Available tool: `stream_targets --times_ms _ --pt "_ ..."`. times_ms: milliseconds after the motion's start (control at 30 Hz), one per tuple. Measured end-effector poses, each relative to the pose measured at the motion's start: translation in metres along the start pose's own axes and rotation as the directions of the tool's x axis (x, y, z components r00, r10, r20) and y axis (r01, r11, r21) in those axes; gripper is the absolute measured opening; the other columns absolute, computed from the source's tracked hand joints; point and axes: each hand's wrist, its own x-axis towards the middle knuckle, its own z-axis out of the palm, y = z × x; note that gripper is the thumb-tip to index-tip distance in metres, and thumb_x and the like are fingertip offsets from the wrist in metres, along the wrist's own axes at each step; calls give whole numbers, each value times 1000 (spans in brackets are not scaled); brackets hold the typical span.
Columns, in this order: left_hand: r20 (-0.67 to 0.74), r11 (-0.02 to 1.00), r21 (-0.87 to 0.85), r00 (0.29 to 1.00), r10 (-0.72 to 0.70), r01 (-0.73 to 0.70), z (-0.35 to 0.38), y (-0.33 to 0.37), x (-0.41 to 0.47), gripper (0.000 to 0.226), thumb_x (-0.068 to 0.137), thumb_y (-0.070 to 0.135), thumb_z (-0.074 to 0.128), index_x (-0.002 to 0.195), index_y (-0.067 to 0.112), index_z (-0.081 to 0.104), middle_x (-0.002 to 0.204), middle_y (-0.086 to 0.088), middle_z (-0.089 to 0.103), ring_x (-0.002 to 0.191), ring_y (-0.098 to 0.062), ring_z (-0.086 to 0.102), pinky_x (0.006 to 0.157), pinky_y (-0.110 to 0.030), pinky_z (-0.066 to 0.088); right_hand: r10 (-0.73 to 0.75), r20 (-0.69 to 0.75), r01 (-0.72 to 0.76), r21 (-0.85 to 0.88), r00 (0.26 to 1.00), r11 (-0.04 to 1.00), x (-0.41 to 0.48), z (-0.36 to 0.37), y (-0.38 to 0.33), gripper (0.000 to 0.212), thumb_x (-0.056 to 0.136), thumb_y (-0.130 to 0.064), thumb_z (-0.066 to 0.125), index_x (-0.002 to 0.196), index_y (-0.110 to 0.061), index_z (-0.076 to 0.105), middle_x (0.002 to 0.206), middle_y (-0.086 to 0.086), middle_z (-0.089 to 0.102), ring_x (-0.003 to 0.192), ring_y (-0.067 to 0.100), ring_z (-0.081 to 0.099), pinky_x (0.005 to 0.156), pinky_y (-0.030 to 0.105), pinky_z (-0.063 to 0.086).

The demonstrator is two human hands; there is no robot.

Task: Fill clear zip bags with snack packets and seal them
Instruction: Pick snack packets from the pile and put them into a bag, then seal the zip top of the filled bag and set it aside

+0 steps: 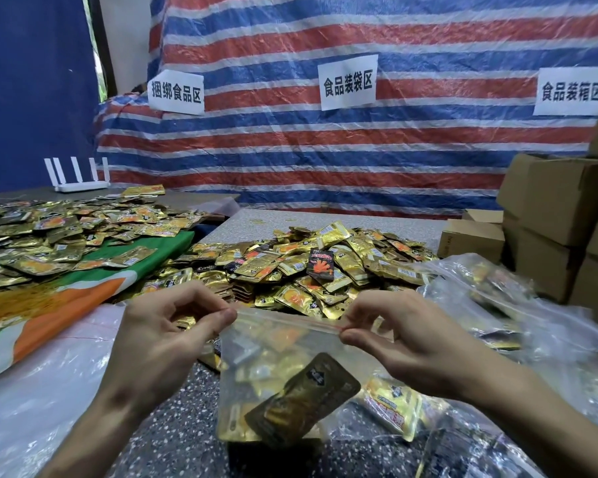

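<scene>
A clear zip bag hangs upright between my hands, holding several gold snack packets. A dark gold packet lies tilted against its front wall. My left hand pinches the left end of the bag's red zip strip between thumb and forefinger. My right hand pinches the strip's right end the same way. Behind the bag lies a big heap of gold snack packets, with one black packet on top.
A second spread of packets covers a green and orange cloth at left. Filled clear bags lie at right beside stacked cardboard boxes. A white router stands at the back left. Loose plastic sheet lies at front left.
</scene>
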Motion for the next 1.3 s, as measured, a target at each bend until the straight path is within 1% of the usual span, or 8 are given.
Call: stream_targets --times_ms 433,567,700,867,1033,1133,1200,1300 --pt "-35 999 38 999 -8 9 -4 -4 2 10 67 22 75 76 28 74 70 5 72 65 -13 66 65 -34 52 26 -20 -26 6 999 1000 -28 -11 18 15 94 -43 60 86 -33 65 83 -16 67 80 4 58 72 33 49" --pt "8 995 92 999 45 -45 -2 4 4 13 71 26 82 80 28 74 68 5 70 59 -8 63 57 -23 50 39 -114 -19 174 993 985 -41 -25 13 16 89 -39 62 77 -30 64 73 -4 68 67 11 64 57 21 47" --pt "32 997 -54 998 53 -52 14 23 21 7 74 24 73 81 21 73 59 -4 64 45 -13 55 41 -24 43 80 -226 6 357 971 934 -50 -44 7 11 88 -25 64 79 -19 66 74 3 70 55 18 66 48 23 48" --pt "105 983 -154 991 -81 97 70 30 66 9 82 6 76 76 10 71 64 -10 68 41 -14 58 37 -20 43 299 -392 -132 400 870 907 -44 -55 35 19 88 -7 65 71 -16 65 70 4 68 45 16 61 39 26 47" --pt "422 926 -85 855 -302 368 156 6 93 7 90 -5 64 84 -1 65 85 -15 68 57 -19 66 58 -31 61 554 -449 -484 271 701 832 -39 -41 92 17 90 -7 61 73 -5 61 60 6 65 40 16 63 37 36 53" --pt "553 863 -57 735 -392 502 209 -17 88 12 94 -5 57 85 2 60 98 -18 64 74 -19 66 71 -29 60 650 -402 -634 193 645 749 -37 -22 108 7 89 -3 59 92 -8 57 96 12 65 80 23 69 70 42 60" --pt "628 801 -34 636 -449 598 235 -31 78 10 96 -4 54 90 2 60 101 -19 63 82 -20 66 78 -30 59 628 -383 -634 127 677 762 -34 -5 108 26 88 -4 62 109 -15 51 116 8 54 102 26 59 88 44 53" --pt "658 762 -53 596 -459 645 244 -44 65 23 99 5 54 122 1 55 114 -13 61 97 -20 63 90 -35 56 517 -371 -506 136 771 852 -28 16 91 29 91 -14 65 114 -23 50 116 -1 44 97 11 56 89 42 54"
